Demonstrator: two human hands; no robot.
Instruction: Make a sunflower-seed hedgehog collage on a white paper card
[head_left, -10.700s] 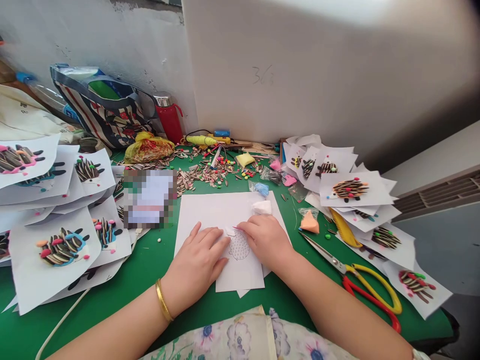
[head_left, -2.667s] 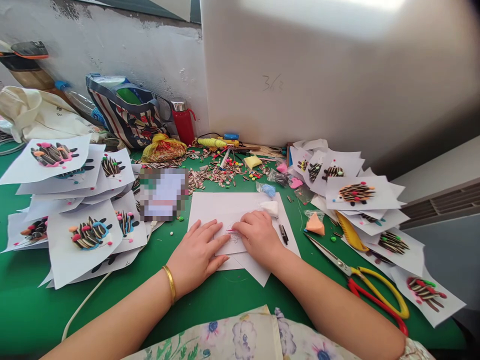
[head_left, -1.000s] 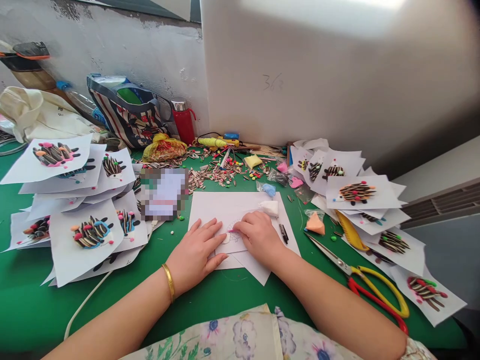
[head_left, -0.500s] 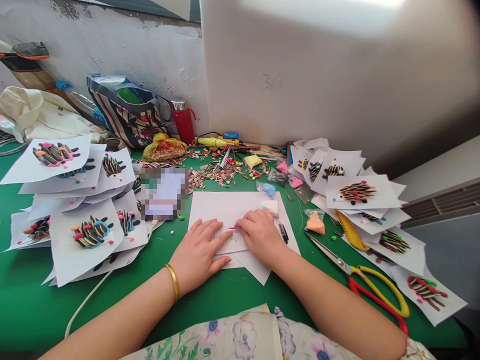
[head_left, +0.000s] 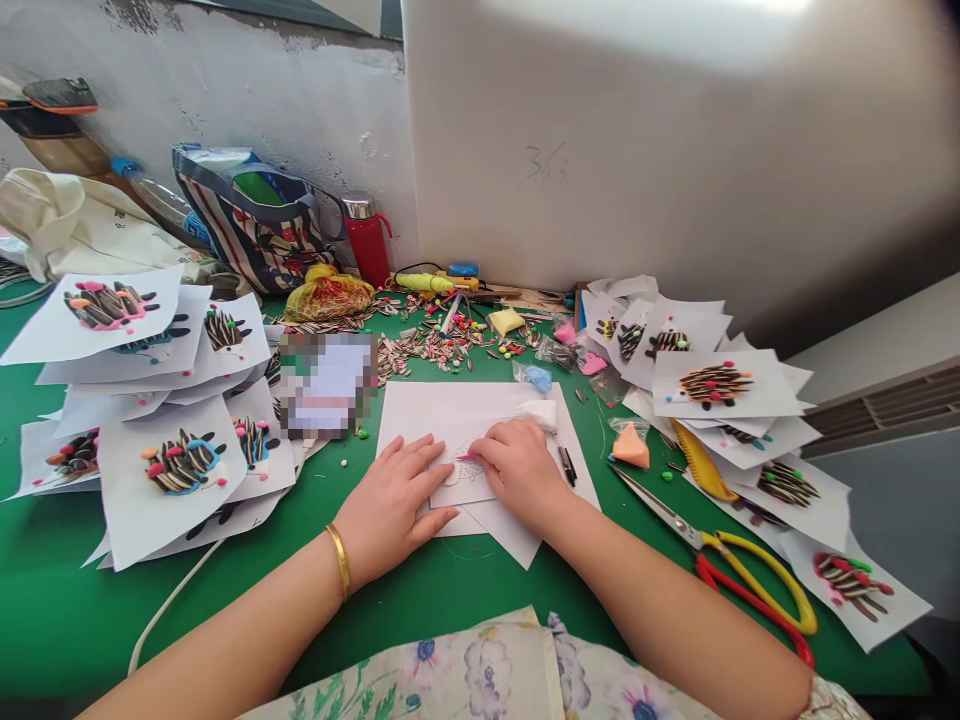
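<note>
My left hand (head_left: 397, 490) lies flat with fingers spread across the left side of the white paper (head_left: 420, 405). A gold bracelet circles that wrist. My right hand (head_left: 521, 470) is closed, its fingertips pressed down on a bit of pink modelling clay (head_left: 466, 457). That clay sits on a small line drawing (head_left: 471, 473), which the fingers partly cover. A white round piece (head_left: 452, 475) lies by the left fingertips. Beyond my right hand is a packet of white clay (head_left: 541, 412), and black pens (head_left: 567, 466) rest on the paper's right side.
Stacked cards with sunflower-seed hedgehogs stand at left (head_left: 172, 490) and right (head_left: 724, 385). Open-bladed scissors (head_left: 701, 540) lie right of my forearm, below orange clay (head_left: 630, 445). Sunflower seeds (head_left: 420, 350) and coloured balls cover the back. A red bottle (head_left: 367, 245) stands by the wall.
My left hand has drawn back slightly to the left, showing more of the drawing and the white round piece. My right fingertips stay at the pink clay with little change.
</note>
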